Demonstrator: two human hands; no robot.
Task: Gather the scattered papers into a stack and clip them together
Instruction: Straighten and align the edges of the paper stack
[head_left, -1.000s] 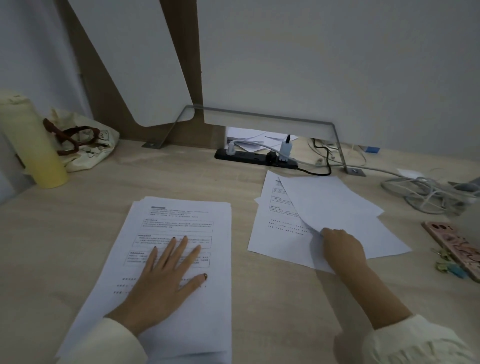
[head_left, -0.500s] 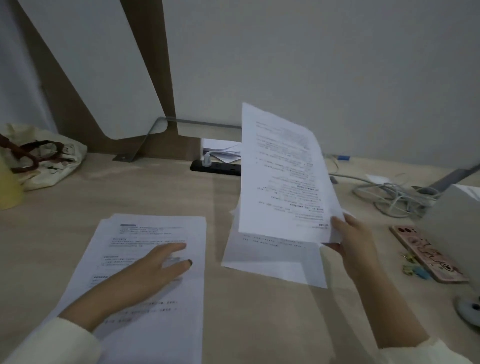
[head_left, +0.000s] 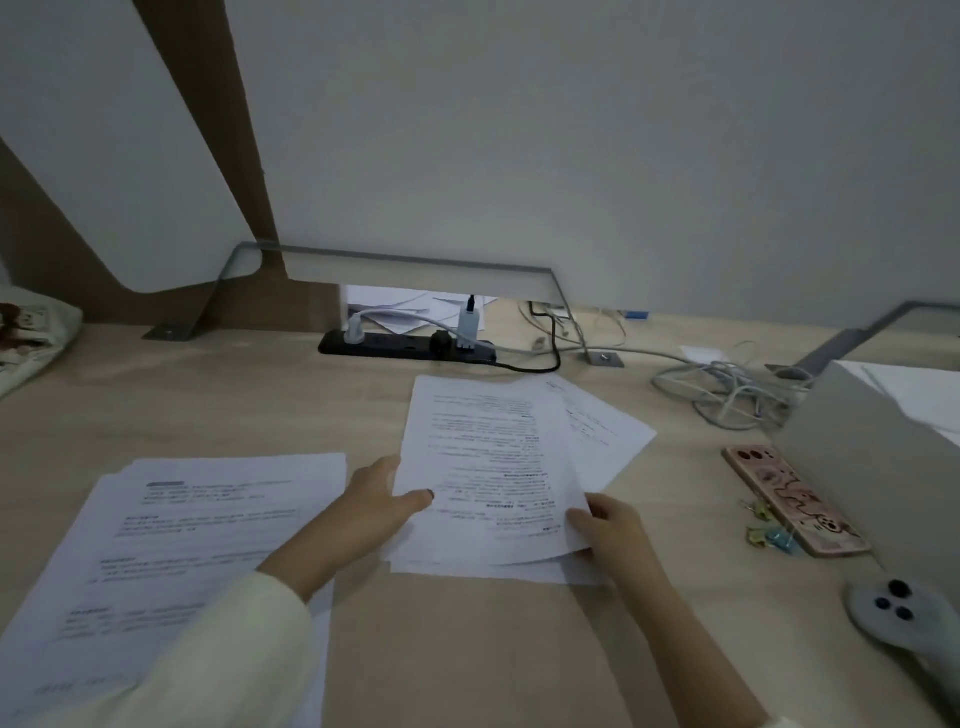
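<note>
A printed sheet (head_left: 483, 467) lies face up, upside down to me, on top of a loose pile of papers (head_left: 602, 431) in the middle of the desk. My left hand (head_left: 379, 493) grips its left edge, thumb on top. Its near right corner is pinched by my right hand (head_left: 608, 525). A second stack of printed papers (head_left: 208, 519) rests on the desk to the left, partly under my left sleeve. Small binder clips (head_left: 769, 535), yellow and blue, lie beside a phone at the right.
A pink-cased phone (head_left: 795, 499) lies right of the papers, a grey box (head_left: 883, 457) behind it. A grey controller (head_left: 893, 618) sits at the near right. A black power strip (head_left: 405, 345) and tangled cables (head_left: 727, 389) run along the back. A cloth bag (head_left: 26, 338) is far left.
The sheet my right hand held upright has come down flat onto the middle pile. My left hand left the left stack and took the sheet's left edge.
</note>
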